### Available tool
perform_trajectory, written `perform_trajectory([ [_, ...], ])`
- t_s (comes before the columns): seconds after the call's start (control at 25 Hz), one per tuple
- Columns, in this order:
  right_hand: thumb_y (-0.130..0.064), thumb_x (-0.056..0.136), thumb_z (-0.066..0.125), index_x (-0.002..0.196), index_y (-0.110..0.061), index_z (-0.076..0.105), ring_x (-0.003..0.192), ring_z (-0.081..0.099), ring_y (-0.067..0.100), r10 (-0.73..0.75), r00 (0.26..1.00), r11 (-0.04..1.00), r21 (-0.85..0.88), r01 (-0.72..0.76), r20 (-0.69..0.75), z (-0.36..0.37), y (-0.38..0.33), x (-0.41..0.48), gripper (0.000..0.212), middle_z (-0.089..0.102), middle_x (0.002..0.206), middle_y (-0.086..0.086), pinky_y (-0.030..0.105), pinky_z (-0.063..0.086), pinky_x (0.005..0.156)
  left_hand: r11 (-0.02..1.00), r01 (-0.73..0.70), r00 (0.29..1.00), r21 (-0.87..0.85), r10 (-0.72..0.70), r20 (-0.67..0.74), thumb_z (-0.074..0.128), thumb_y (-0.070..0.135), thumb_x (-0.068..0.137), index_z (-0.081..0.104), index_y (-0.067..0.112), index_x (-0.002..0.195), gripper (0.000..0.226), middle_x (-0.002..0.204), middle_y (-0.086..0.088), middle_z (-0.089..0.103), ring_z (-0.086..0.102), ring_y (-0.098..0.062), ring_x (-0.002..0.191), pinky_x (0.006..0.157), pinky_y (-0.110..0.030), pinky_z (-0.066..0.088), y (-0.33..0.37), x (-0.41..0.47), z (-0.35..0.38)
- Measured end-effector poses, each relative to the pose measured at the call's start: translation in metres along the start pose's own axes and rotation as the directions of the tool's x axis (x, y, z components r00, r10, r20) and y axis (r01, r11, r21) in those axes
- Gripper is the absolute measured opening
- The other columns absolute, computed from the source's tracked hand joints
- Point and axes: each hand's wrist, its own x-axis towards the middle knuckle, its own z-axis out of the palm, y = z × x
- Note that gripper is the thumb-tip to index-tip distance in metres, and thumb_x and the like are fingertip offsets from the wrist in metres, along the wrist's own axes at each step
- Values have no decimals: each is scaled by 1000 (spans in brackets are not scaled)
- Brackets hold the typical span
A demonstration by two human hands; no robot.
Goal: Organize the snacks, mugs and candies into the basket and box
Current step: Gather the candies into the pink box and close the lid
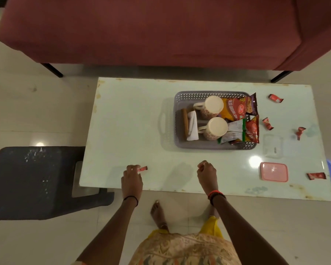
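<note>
A grey perforated basket (180, 96) stands on the pale table (132, 121), holding two cream mugs (213, 106) (217, 127) and several snack packets (235, 109). A clear box (272, 145) sits right of the basket, with its pink lid (274, 171) lying nearer to me. Several red candies (275, 98) (268, 123) (300, 131) (316, 176) lie scattered on the table's right side. My left hand (132, 178) pinches a red candy (142, 168) at the table's near edge. My right hand (206, 174) is curled shut over the near edge, with nothing visible in it.
A maroon sofa (161, 31) on black legs runs along the far side of the table. A dark plastic stool (36, 180) stands at the table's left near corner. A wooden coaster and white napkins (191, 123) lean in the basket's left part. My foot is on the tiled floor.
</note>
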Motion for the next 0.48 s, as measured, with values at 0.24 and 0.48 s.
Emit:
perform_trajectory([
  [0.24, 3, 88, 45, 99, 2, 64, 101, 62, 32, 35, 997, 999, -6, -36, -64, 15, 12, 12, 22, 67, 108, 18, 28, 46, 81, 974, -172, 980, 150, 153, 131, 58, 19, 88, 48, 17, 127, 40, 124, -9, 52, 51, -27, 112, 94, -37, 42, -19, 41, 25],
  [0.48, 4, 87, 47, 91, 4, 65, 94, 62, 36, 65, 989, 998, 28, -62, -134, 13, 26, 19, 18, 69, 98, 20, 28, 43, 74, 965, -214, 973, 152, 197, 124, 43, 21, 96, 52, 10, 111, 21, 112, -9, 56, 53, -26, 103, 86, -37, 43, -28, 62, 28],
])
